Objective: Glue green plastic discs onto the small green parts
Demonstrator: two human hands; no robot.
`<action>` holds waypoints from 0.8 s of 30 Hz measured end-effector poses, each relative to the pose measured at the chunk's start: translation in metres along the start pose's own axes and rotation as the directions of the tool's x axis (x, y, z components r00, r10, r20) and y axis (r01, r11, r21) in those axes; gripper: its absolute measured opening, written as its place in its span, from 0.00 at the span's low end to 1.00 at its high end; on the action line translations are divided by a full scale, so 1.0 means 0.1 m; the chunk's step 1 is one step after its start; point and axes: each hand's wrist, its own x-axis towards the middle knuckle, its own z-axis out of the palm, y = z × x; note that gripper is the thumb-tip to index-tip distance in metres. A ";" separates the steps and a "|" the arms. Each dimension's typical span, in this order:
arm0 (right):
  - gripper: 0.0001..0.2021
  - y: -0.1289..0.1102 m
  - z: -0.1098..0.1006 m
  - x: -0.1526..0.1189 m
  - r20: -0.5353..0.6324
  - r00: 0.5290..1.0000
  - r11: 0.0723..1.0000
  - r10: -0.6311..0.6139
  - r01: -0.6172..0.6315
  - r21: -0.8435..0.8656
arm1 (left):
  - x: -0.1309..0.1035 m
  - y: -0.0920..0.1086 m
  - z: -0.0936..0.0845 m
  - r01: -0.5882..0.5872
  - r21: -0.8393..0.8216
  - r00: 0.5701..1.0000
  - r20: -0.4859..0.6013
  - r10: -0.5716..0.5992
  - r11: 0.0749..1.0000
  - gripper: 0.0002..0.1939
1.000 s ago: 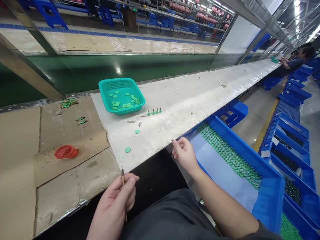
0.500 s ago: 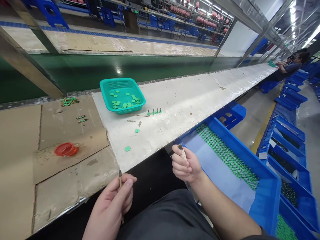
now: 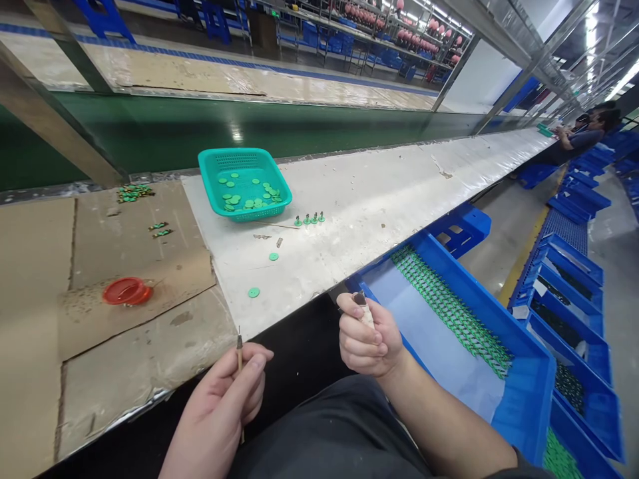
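Observation:
My left hand [image 3: 224, 399] is closed around a thin wooden-handled tool [image 3: 239, 359], held upright with its fine metal tip pointing up. My right hand [image 3: 369, 336] is a closed fist around a whitish-wrapped tool [image 3: 367, 315] with a dark end; the rest of it is hidden in the fingers. Both hands hover apart before the table's front edge, above my lap. On the white table [image 3: 339, 256] lie a green disc [image 3: 253, 292] and another green disc [image 3: 273, 256]. Several green discs with small upright dark pieces [image 3: 307, 219] stand in a row behind them.
A teal basket [image 3: 207, 183] holds loose green discs. Cardboard at the left bears a red dish [image 3: 127, 291] and a pile of green-and-brass parts [image 3: 134, 192]. At my right a blue bin [image 3: 532, 406] holds rows of green parts. Co-workers [image 3: 592, 130] sit at the far right.
My right hand has moved slightly left and turned, showing more of the tool's dark end. My left hand keeps nearly the same pose. The whole view has shifted a little.

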 end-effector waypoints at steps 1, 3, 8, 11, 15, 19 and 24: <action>0.27 0.00 0.00 0.00 -0.001 1.000 1.000 0.004 -0.004 -0.004 | 0.00 0.00 0.00 0.000 0.003 1.000 0.003 0.000 1.000 0.41; 0.29 0.00 0.00 0.00 -0.008 1.000 1.000 0.011 -0.011 -0.018 | 0.00 -0.01 -0.02 -0.009 0.012 1.000 0.013 0.009 1.000 0.40; 0.25 0.07 0.10 0.03 -0.034 0.999 0.995 -0.007 0.003 -0.097 | -0.02 -0.07 -0.05 -0.088 0.070 0.994 0.068 0.083 0.994 0.36; 0.24 0.22 0.24 0.09 -0.082 0.987 0.978 -0.141 0.125 -0.167 | -0.06 -0.06 -0.02 -0.159 0.149 0.982 0.128 0.140 0.976 0.35; 0.23 0.44 0.42 0.16 -0.113 0.940 0.918 -0.323 0.282 -0.279 | -0.12 0.00 0.05 -0.235 0.194 0.955 0.227 0.189 0.952 0.33; 0.22 0.56 0.51 0.20 -0.156 0.936 0.925 -0.314 0.264 -0.274 | -0.14 0.04 0.09 -0.285 0.112 0.924 0.298 0.241 0.952 0.29; 0.28 0.68 0.61 0.25 -0.184 0.948 0.916 -0.260 0.182 -0.358 | -0.12 0.02 0.11 -0.248 -0.044 0.913 0.324 0.249 0.968 0.26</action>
